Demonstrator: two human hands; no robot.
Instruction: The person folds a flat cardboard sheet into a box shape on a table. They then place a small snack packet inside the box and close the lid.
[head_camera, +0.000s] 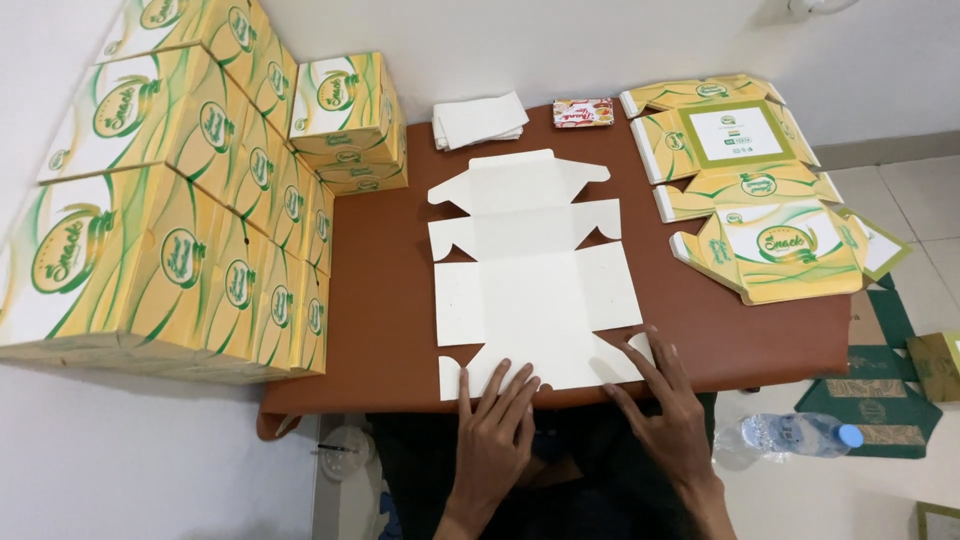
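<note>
A flat, unfolded white cardboard box blank (535, 275) lies white side up in the middle of the brown table (385, 300). My left hand (495, 425) rests palm down on the blank's near edge, fingers spread. To its right, my right hand (665, 410) presses the blank's near right flap with its fingertips. Neither hand grips anything.
Folded yellow-and-green boxes (190, 200) are stacked high at the left. A pile of flat printed box blanks (745, 190) lies at the right. White folded papers (480, 120) and a small red packet (583, 112) sit at the far edge. A plastic bottle (790, 435) lies on the floor.
</note>
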